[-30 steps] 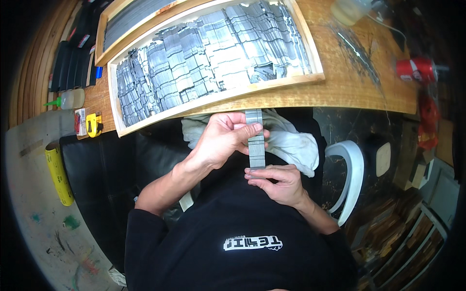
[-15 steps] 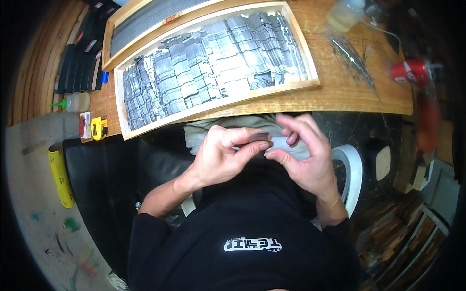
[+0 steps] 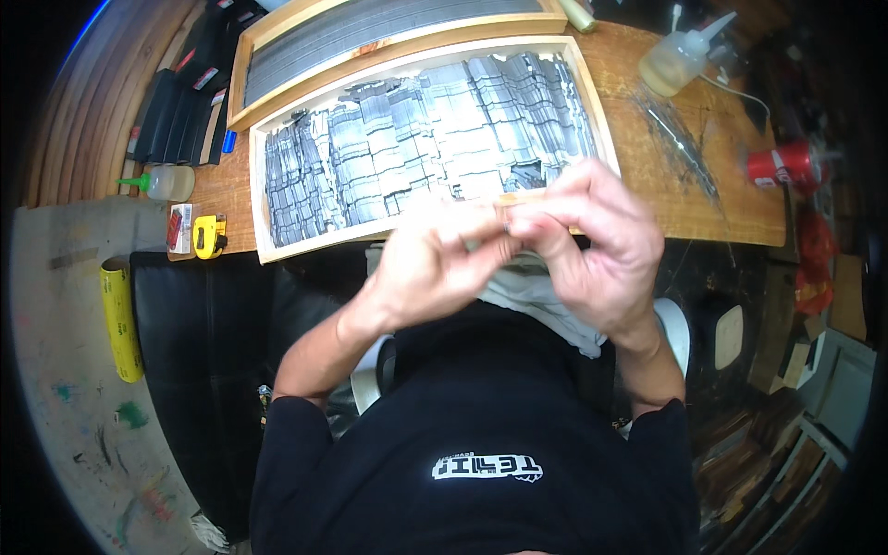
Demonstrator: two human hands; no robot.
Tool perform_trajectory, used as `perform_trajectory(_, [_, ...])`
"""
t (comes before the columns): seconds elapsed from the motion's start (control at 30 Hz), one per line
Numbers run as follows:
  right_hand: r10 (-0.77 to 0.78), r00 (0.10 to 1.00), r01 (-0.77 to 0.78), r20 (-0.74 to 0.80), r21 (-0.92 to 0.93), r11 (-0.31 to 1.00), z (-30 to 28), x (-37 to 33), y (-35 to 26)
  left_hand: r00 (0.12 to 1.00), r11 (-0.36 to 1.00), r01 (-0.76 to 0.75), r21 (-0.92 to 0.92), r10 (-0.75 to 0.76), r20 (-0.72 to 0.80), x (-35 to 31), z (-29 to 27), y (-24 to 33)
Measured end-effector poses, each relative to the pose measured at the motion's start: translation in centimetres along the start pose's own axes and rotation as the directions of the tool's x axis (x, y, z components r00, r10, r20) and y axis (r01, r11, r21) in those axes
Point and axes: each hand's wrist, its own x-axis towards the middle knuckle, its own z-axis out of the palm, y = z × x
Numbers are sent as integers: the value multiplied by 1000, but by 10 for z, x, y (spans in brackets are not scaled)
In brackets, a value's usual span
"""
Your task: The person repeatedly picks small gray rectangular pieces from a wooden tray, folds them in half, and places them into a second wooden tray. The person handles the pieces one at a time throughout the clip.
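Note:
My left hand (image 3: 444,264) and my right hand (image 3: 601,245) meet fingertip to fingertip, raised over the near edge of the wooden table (image 3: 638,199). The left thumb and fingers are pinched on a small dark strip, of which only a bit shows; motion blurs it. Pinched too, the right thumb and forefinger press close against it, and what lies between them is hidden. Just beyond the hands lies a shallow light-wood frame (image 3: 258,194), filled with rows of thin grey pieces (image 3: 388,129). A grey cloth (image 3: 555,301) shows below my wrists.
Behind stands a second wooden frame (image 3: 242,83) with a ridged grey panel. A squeeze bottle (image 3: 673,63), a thin metal tool (image 3: 675,137) and a red can (image 3: 777,166) are right. Left are a green-tipped bottle (image 3: 170,182) and a yellow tape measure (image 3: 209,237).
Both hands have risen toward the frame of grey pieces. My right fingers, spread apart before, have closed in against the left fingertips. The view has also shifted slightly.

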Motion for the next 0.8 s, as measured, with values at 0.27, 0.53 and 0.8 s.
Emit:
perform_trajectory(0.27, [307, 932, -348, 192, 237, 907, 31, -62, 32, 953, 926, 266, -269, -295, -72, -83, 42, -33])
perform_trajectory(0.53, [343, 883, -437, 321, 294, 850, 40, -74, 47, 947, 939, 283, -195, -306, -99, -109, 53, -42])
perform_trajectory(0.8, [346, 874, -447, 340, 286, 848, 38, -74, 49, 934, 926, 325, -194, -346, -84, -111, 56, -39])
